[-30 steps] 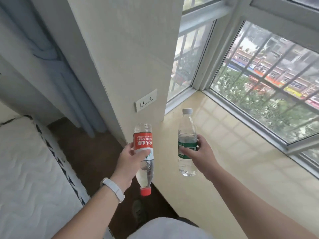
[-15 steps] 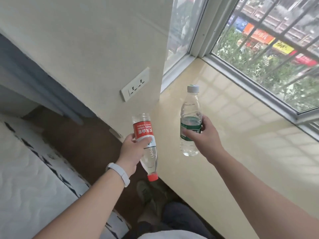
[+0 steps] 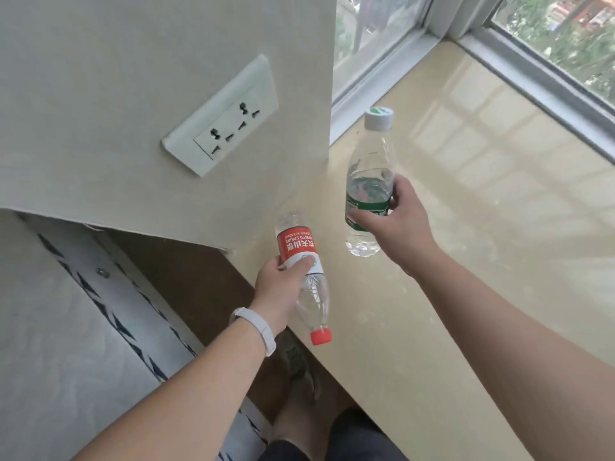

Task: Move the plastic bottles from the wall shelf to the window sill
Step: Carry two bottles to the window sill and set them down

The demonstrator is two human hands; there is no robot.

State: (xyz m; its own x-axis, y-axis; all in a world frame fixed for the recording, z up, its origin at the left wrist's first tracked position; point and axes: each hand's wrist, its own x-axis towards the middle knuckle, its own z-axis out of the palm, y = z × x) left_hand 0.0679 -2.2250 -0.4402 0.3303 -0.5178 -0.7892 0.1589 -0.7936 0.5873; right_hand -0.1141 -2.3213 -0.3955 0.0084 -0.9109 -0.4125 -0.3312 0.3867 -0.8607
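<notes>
White quilted mattress far left, under a beige wall carrying a wall socket. Left hand, pale wristband on the wrist, grip curled round the red-label bottle at the label's lower edge. That bottle is upside down and tilted, red cap pointing down, over the near edge of the window sill, not resting on it. Right hand grip wrapped round the green-label bottle at its label. That bottle is upright with a slight lean, white cap up, base low over the sill near the wall corner; cannot tell if it touches. Window far right.
</notes>
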